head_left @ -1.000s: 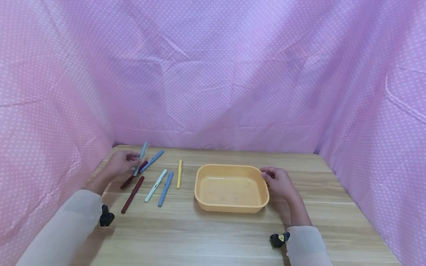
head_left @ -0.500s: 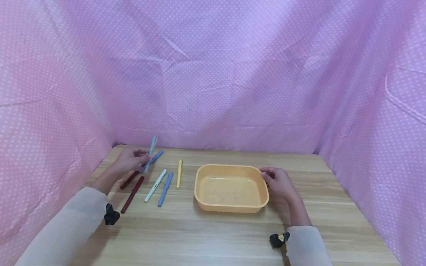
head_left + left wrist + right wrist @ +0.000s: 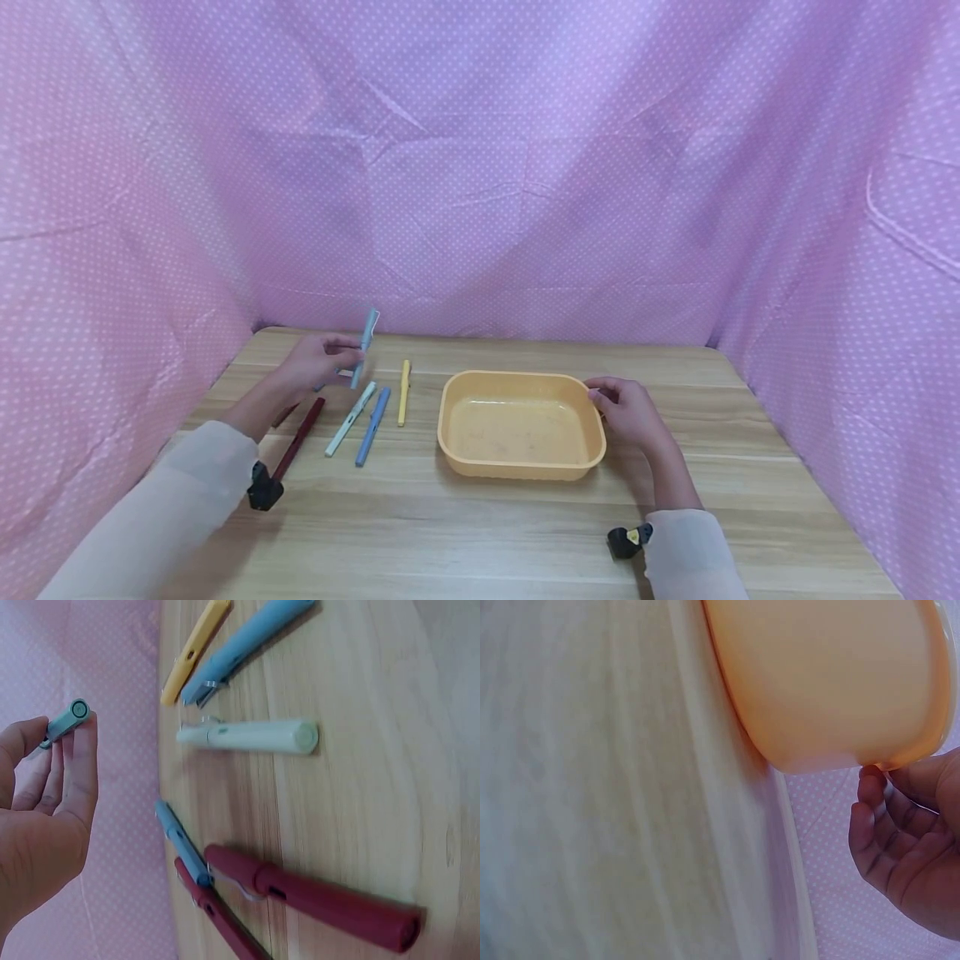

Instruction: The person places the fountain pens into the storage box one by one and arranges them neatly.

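Note:
My left hand (image 3: pixel 318 365) pinches a grey-green capped pen (image 3: pixel 368 332) between thumb and fingertips, holding it steeply tilted above the table. In the left wrist view the round end of that pen points toward the camera. Nearest to it lie a pale mint pen (image 3: pixel 351 419), a blue pen (image 3: pixel 373 427) and a yellow pen (image 3: pixel 403 393). A dark red pen (image 3: pixel 306 427) lies below the left wrist. Behind the hand, a second blue pen (image 3: pixel 184 846) and another dark red pen (image 3: pixel 232 930) are mostly hidden in the head view. My right hand (image 3: pixel 628 410) grips the right end of a yellow-orange plastic container (image 3: pixel 517 463).
The container stands on the wood-grain table (image 3: pixel 480 542), right of the pens, with nothing inside. Pink dotted cloth (image 3: pixel 495 208) hangs along the back and both sides. A small black camera (image 3: pixel 264 487) sits on the left wrist, and another camera (image 3: pixel 626 542) on the right.
The left hand has carried the grey-green pen to the right, away from the dark red pens and over toward the mint one. The right hand and container stay put.

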A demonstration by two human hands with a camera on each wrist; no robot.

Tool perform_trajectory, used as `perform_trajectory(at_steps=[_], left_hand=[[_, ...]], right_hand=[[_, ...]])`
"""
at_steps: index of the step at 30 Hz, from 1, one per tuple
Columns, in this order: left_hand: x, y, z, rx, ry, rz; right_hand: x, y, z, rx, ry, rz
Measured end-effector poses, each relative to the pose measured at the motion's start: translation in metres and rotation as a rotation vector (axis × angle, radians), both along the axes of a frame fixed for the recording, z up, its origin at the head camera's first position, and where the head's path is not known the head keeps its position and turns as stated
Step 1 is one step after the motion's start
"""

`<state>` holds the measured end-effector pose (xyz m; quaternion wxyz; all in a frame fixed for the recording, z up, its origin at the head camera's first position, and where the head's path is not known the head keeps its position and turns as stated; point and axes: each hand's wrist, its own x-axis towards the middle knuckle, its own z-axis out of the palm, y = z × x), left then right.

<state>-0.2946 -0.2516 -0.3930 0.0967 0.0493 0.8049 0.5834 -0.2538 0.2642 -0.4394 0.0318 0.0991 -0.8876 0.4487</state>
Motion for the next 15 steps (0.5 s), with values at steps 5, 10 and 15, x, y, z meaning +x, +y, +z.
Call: perform_trajectory(at_steps=[5,10,15], left_hand=[[0.0,0.014,-0.003,0.032,-0.02,-0.02],[0.003,0.026,-0.003,0.029,-0.033,-0.034],[0.004,0.036,-0.003,0.034,-0.041,-0.057]], right_hand=[[0.0,0.0,0.0,0.02,0.009,-0.01],[0.0,-0.001,0.0,0.04,0.017,-0.015],[0.001,-0.001,0.0,0.046,0.022,-0.016]])
